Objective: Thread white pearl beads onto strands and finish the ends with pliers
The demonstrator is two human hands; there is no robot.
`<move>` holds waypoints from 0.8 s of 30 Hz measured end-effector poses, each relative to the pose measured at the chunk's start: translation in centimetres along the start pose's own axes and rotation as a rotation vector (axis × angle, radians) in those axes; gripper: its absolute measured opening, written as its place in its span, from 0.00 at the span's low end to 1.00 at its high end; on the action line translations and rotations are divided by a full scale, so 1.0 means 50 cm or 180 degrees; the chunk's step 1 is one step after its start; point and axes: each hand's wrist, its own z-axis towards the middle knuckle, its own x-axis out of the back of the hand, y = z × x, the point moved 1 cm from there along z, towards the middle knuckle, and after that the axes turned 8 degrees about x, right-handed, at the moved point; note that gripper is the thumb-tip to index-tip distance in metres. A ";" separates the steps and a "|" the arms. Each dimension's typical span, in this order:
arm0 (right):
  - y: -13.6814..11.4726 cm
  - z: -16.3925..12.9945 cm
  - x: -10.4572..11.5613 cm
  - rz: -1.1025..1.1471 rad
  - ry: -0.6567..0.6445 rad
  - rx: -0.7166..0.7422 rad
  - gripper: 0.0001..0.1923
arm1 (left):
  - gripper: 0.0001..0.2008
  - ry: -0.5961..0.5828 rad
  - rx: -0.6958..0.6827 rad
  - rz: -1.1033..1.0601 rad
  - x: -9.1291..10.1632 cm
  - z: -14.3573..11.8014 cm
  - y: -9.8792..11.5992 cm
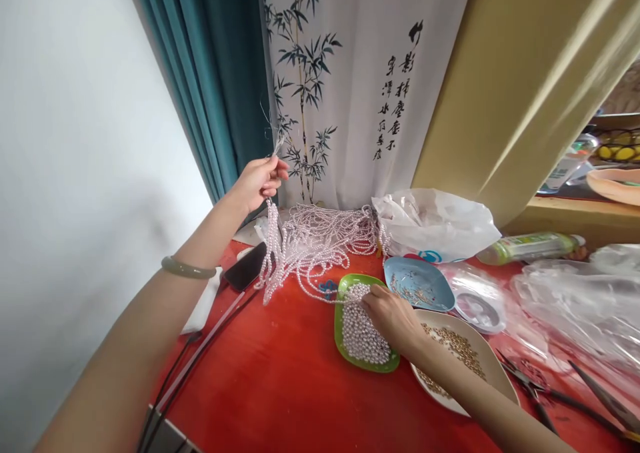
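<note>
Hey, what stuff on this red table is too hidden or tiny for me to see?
All in the head view:
- Anything inside the right hand: its own fingers hide it.
- Part of the cream plate: the right forearm covers it.
- What's in the white bag: crumpled plastic hides it.
- Number of threads above the left hand: too thin to count.

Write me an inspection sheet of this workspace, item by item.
Surface: red table, shiny.
Job's things: bead strands heaped at the back; loose beads in a green tray; gold beads on a plate.
Clutter: phone, plastic bag, bottle, pliers.
Hands: left hand raised, gripping threads, strands hanging below; right hand at the loose beads, grip unclear.
Cables: black cords along the left side.
Surroundings: teal curtain, bamboo hanging, white wall.
</note>
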 end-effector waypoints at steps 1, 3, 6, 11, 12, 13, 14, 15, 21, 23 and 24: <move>0.002 0.002 0.009 0.0064 0.0063 -0.0089 0.15 | 0.12 0.0055 -0.0047 0.0078 0.004 0.006 0.015; 0.012 0.007 0.030 0.0285 0.0263 -0.0298 0.15 | 0.13 0.0186 -0.0144 0.0243 0.009 0.018 0.046; 0.040 0.018 0.057 0.0969 0.0661 -0.0441 0.15 | 0.14 0.0421 -0.0291 0.0490 0.015 0.038 0.088; 0.083 0.030 0.095 0.3178 0.0945 -0.1015 0.16 | 0.15 0.0743 -0.0436 0.0937 0.010 0.074 0.147; 0.086 0.029 0.105 0.3576 0.0981 -0.1207 0.17 | 0.15 0.0779 -0.0472 0.1014 0.006 0.080 0.159; 0.087 0.026 0.118 0.3900 0.1035 -0.1378 0.18 | 0.15 0.0794 -0.0521 0.1083 0.000 0.086 0.170; 0.087 0.022 0.132 0.4160 0.1102 -0.1517 0.18 | 0.15 0.0789 -0.0585 0.1150 -0.007 0.091 0.182; 0.087 0.016 0.148 0.4395 0.1147 -0.1594 0.19 | 0.16 0.0773 -0.0659 0.1218 -0.015 0.097 0.193; 0.116 -0.030 0.247 0.5485 0.1590 -0.1617 0.14 | 0.18 0.0755 -0.1016 0.1590 -0.072 0.156 0.208; 0.131 -0.040 0.278 0.5509 0.1781 -0.1586 0.11 | 0.18 0.0713 -0.1011 0.1659 -0.091 0.189 0.177; 0.138 -0.042 0.295 0.5451 0.1842 -0.1574 0.10 | 0.18 0.0654 -0.1001 0.1699 -0.099 0.205 0.152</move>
